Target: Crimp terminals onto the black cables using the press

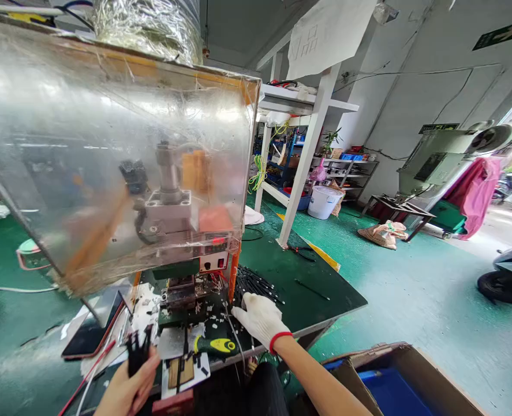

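My bare left hand (130, 381) is at the lower left, its fingers wrapped round a bundle of short black cable-like strips (138, 352) that point upward. On my right hand (262, 319) is a white glove with a red cuff. It hovers by the bench's front edge, beside an orange post (234, 271), with thumb and fingers apart and nothing visible in them. Just beyond it lies a pile of similar black strips (258, 283). Between my hands is the small press machine (182, 292), with one dark strip running forward from its base.
A cloudy plastic guard (108, 144) covers the press. A yellow-and-dark handled tool (216, 345), a phone (93, 329) and white scraps lie around its base. Dark-handled pliers (303, 252) and a single strip (311, 289) lie further right. A cardboard box (394, 352) with blue lining stands lower right.
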`<state>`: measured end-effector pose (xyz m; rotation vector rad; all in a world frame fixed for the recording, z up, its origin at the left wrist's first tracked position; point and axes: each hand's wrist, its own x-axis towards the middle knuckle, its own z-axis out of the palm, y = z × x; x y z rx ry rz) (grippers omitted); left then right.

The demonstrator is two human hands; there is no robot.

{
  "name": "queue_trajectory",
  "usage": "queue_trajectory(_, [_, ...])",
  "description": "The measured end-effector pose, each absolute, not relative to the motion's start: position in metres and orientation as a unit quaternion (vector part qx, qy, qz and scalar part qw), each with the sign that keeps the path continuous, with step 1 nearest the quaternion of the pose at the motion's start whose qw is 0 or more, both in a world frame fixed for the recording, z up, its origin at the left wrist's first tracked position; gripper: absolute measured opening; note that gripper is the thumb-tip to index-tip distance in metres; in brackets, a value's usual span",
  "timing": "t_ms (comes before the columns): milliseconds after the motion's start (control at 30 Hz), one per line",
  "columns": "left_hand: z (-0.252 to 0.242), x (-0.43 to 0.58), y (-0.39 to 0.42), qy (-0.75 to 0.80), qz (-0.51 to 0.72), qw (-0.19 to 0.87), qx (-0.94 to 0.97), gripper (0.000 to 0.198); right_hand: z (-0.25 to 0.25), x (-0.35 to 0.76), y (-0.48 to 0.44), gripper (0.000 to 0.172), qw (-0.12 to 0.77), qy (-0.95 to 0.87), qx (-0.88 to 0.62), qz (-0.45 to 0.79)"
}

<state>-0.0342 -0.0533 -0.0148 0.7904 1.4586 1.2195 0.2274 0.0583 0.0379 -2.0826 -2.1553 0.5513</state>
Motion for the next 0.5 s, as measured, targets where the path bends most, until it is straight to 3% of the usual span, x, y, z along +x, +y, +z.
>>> queue_trajectory(167, [-0.010,-0.002,-0.024,0.635,0.467,0.479,0.385,0.081,0.024,0.217,0.070,0.026,0.025,-0.698,-0.696,0.166])
queue_trajectory(300, [-0.011,-0.002,-0.011,0.623,0.459,0.503,0.385,0.074,0.013,0.222,0.077,0.036,0.046,-0.692,-0.703,0.156])
queue_trajectory(433, [-0.007,-0.001,-0.013,0.594,0.472,0.524,0.386,0.065,0.013,0.227,0.080,0.019,0.083,-0.683,-0.696,0.206])
queue_trajectory(500, [-0.002,-0.004,-0.020,0.580,0.483,0.531,0.385,0.064,0.019,0.231,0.080,0.021,0.108,-0.686,-0.683,0.228])
